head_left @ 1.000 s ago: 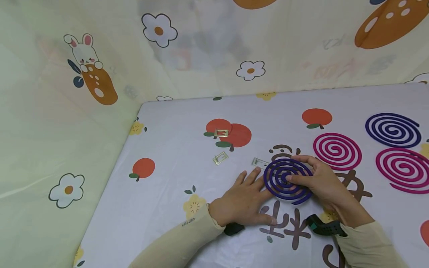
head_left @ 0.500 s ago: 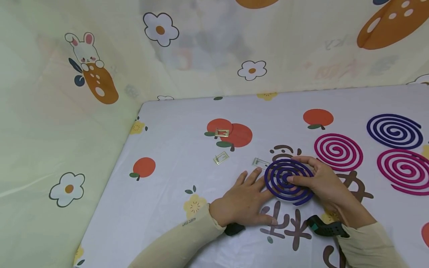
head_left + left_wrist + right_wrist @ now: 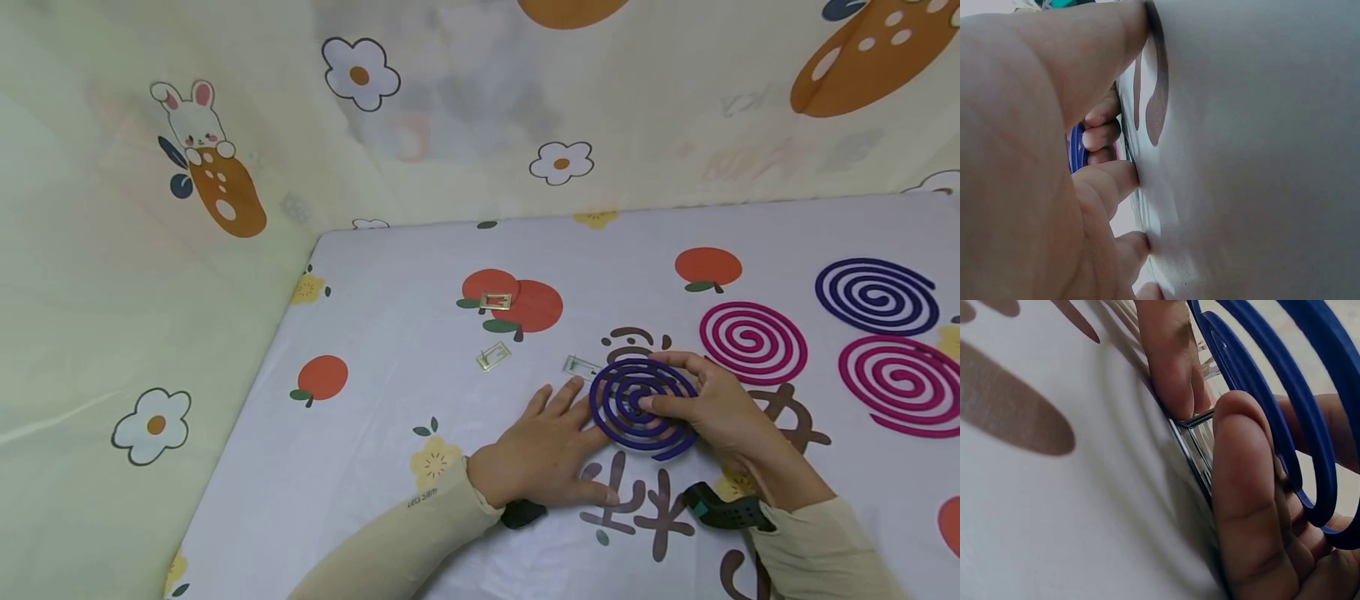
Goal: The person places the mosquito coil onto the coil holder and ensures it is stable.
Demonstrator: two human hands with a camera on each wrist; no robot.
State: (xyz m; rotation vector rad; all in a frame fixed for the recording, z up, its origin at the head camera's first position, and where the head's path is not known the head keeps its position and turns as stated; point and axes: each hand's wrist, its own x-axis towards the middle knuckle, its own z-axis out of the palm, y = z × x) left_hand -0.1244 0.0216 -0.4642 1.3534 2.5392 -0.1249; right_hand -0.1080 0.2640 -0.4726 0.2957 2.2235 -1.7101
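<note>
My right hand pinches a dark blue mosquito coil near its centre, thumb on top, just above the tablecloth. My left hand lies palm down with spread, straight fingers, its index finger reaching under the coil. In the right wrist view, a fingertip presses on a thin metal coil stand beneath the coil. Most of that stand is hidden by the coil in the head view. Another stand lies just beyond the coil's left edge.
Two more metal stands lie farther back to the left. At the right lie two pink coils and another blue coil. A printed curtain rises behind the table, and another side of it stands at the left.
Both hands and the coil stay in nearly the same place. Only the head view shifts slightly.
</note>
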